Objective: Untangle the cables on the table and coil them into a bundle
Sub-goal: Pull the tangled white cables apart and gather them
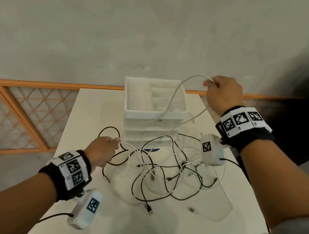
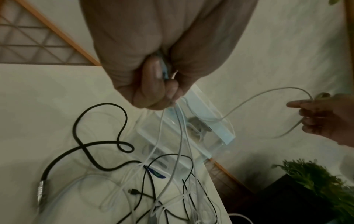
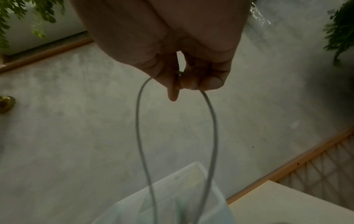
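on the white table point(image 1: 87, 111), black & white cables point(image 1: 163, 171) lie in a loose tangle in front of a clear drawer organizer point(image 1: 154, 102). right hand point(image 1: 224, 95) is raised above the organizer's right side, thumb & fingers pinching a gray cable point(image 1: 174, 94) that arcs down over the organizer's front rim. left hand point(image 1: 102, 149) sits low at the tangle's left edge, fingers curled around a few thin white cables point(image 2: 180, 128) that run down into the pile. thick black cable point(image 2: 99, 153) w/ a metal plug loops just left of it.

Head view overhead; wrist views close
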Tool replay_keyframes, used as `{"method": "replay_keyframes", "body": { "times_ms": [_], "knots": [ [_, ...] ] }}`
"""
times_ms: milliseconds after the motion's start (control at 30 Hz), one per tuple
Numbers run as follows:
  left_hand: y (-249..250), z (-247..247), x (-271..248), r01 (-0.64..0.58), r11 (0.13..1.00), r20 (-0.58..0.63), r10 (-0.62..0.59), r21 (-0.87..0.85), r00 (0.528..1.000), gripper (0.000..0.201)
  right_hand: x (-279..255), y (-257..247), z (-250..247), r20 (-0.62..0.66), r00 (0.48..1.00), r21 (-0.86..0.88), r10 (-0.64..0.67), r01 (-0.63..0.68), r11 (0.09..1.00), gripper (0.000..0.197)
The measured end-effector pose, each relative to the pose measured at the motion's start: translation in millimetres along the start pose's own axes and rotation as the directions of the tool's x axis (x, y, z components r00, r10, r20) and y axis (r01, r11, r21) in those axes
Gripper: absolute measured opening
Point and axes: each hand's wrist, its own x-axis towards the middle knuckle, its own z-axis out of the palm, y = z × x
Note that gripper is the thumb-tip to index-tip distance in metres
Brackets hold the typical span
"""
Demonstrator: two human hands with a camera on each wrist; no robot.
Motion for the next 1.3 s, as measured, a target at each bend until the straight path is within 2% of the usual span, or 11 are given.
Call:
{"method": "replay_keyframes", "body": {
  "times_ms": [133,433,567,667,733,867,967,1067,1133,1200,1300],
  "knots": [
    [-4.0,-7.9,2.0,0.007,1.0,-0.05,-0.007,-0.009,0.999,0.031,26.9,2.7,-6.2,-0.161,0.987,0.033,-0.02,0.026,0.999,0.03],
    [1.3,-6.8,-1.4,-0.087,0.985,-0.011,0.09,0.148,0.996,0.048,75.7,14.3,-2.1,-0.281,0.959,0.181,0.032,0.02,0.983,0.028],
    [8.8,-4.5,-3.5,-0.108,0.992,0.061,0.104,0.071,0.993,0.035,70.7,28.1,4.4,-0.316,0.948,0.248,-0.043,0.126,0.96,0.041],
    [15.4,-3.0,-3.7,-0.12,0.993,0.045,0.12,-0.002,0.992,0.02,61.2,49.3,14.8,-0.185,0.981,0.191,-0.06,0.096,0.977,0.055],
    [22.0,-2.6,-3.2,-0.147,0.987,0.015,0.148,-0.066,0.989,0.021,48.3,63.6,22.7,0.025,0.999,0.036,0.028,-0.029,0.999,0.063],
    [45.9,-2.6,-9.4,-0.195,0.972,-0.012,0.195,-0.131,0.981,0.039,11.5,82.5,39.4,0.366,0.891,-0.292,0.268,-0.163,0.942,0.066],
    [66.2,1.3,-16.8,-0.242,0.965,0.038,0.247,-0.099,0.968,0.043,-16.9,61.6,38.8,0.439,0.894,-0.049,0.089,-0.075,0.996,0.069],
    [85.4,14.1,-31.1,-0.37,0.928,0.154,0.371,-0.038,0.916,0.044,-59.8,7.6,37.7,0.577,0.79,0.342,-0.208,-0.002,0.94,0.071],
    [95.9,23.3,-43.4,-0.48,0.876,0.218,0.478,-0.047,0.851,0.043,-82.7,-13.3,52.5,0.564,0.757,0.343,-0.329,0.148,0.928,0.049],
    [106.7,22.6,-55.5,-0.541,0.828,0.218,0.561,-0.149,0.799,0.041,-86.6,-6.2,72.7,0.546,0.791,0.205,-0.274,0.191,0.96,0.019],
    [118.8,-0.2,-67.7,-0.547,0.739,0.099,0.625,-0.394,0.774,0.042,-74.5,47.6,92.6,0.654,0.756,-0.124,0.007,0.099,0.987,0.031]
  ]
}}
